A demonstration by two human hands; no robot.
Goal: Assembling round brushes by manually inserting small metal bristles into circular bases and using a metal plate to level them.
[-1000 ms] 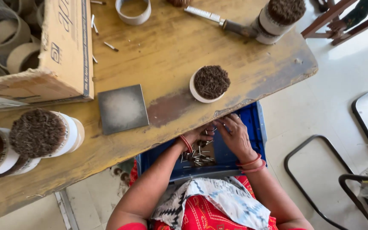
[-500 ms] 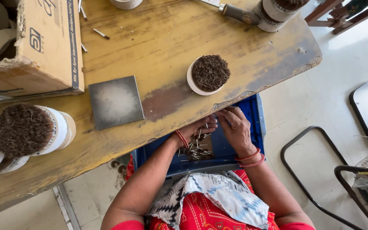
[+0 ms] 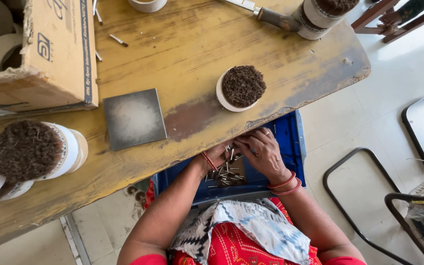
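Both hands are working inside the blue plastic crate (image 3: 290, 142) just under the edge of the worn yellow wooden table (image 3: 172, 59). The left hand (image 3: 220, 156) and right hand (image 3: 263, 153) are gathering the thin metal pins (image 3: 226, 172) lying in the crate; whether either grip is closed on pins I cannot tell. Bunching them parallel, tips level, should be giving a neater bundle

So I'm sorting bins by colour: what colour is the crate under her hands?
Blue. The crate shows best in the head view, below the table edge.
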